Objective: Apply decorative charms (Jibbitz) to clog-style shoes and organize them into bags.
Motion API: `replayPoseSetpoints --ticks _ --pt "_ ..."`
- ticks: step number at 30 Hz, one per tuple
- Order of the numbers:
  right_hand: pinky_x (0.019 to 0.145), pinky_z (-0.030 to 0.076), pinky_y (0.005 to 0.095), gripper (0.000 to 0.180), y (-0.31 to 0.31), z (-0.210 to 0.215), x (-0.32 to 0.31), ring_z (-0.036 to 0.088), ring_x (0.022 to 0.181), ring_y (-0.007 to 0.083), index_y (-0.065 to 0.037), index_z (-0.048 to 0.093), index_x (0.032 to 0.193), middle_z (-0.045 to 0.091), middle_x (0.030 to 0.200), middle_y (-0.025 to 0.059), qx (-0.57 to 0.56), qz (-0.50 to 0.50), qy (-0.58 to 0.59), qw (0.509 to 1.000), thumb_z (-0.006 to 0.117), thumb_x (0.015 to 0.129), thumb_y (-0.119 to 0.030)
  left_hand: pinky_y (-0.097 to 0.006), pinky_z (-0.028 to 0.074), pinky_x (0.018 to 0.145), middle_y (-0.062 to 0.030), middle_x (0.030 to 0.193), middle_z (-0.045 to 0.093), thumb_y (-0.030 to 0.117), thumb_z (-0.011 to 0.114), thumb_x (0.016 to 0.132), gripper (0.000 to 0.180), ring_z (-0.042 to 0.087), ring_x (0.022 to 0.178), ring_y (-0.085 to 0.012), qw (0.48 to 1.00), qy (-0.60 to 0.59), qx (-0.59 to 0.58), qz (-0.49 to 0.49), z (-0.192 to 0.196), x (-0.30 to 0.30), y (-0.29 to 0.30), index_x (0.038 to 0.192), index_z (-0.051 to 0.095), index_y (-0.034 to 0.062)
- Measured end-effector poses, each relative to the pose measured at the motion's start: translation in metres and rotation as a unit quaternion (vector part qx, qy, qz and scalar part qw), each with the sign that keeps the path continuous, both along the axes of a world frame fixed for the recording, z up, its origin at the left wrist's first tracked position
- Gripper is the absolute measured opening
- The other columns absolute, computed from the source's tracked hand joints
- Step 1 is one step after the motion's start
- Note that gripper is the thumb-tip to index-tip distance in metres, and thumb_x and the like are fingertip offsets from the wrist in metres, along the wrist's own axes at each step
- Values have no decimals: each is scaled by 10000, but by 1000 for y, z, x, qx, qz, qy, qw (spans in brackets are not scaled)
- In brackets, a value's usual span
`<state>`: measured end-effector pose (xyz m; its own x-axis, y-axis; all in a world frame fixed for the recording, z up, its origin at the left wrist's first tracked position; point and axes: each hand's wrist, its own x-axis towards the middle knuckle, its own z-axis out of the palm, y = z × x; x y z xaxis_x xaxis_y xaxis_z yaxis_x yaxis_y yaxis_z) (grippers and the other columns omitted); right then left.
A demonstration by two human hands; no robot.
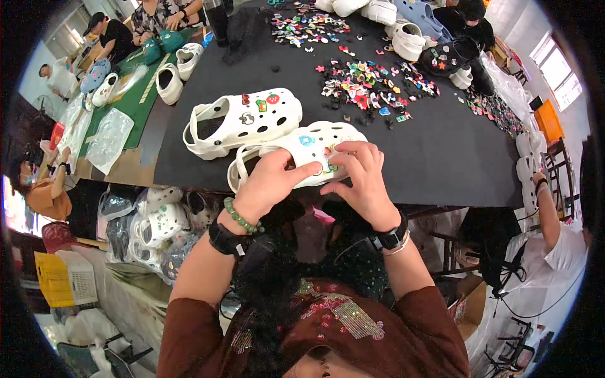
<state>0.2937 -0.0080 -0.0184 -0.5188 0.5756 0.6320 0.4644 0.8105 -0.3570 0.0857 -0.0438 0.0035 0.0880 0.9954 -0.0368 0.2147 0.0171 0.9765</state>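
A white foam clog (296, 153) lies near the front edge of the black table, its toe to the right. My left hand (268, 181) grips it at the opening, fingers inside and thumb on the near side of the upper. Over the toe, my right hand (365, 179) has its fingertips on the colourful shoe charms (329, 151), with the thumb at the clog's near side. My fingers partly cover those charms. A blue round charm (306, 140) sits on the upper. Just beyond stands the matching white clog (228, 133), with several charms including a strawberry-like red one (272, 99).
Loose colourful charms (362, 85) are heaped on the black table (435, 164) beyond my hands, with another pile (309, 28) farther back. More clogs (406, 41) stand at the far right. Bagged clogs (161, 227) lie below the table at left. Other people work around.
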Motion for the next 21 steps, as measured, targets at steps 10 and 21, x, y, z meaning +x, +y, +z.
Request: replayPoseSetpoints --ticks 10,21 --pt "823 387 413 451 18 10 -8 523 1001 266 -131 662 949 596 973 10 -61 -12 0 998 864 549 -180 -282 498 809 -46 1009 724 196 702 903 290 634 883 -99 999 40 -23 18 -7 4 2 1117 693 1" --pt "744 426 364 210 25 -8 -13 578 838 236 -140 687 836 606 823 9 32 -16 70 997 814 669 -150 -269 481 739 -33 924 715 188 696 907 255 598 811 -78 995 98 12 24 -15 2 4 1084 707 6"
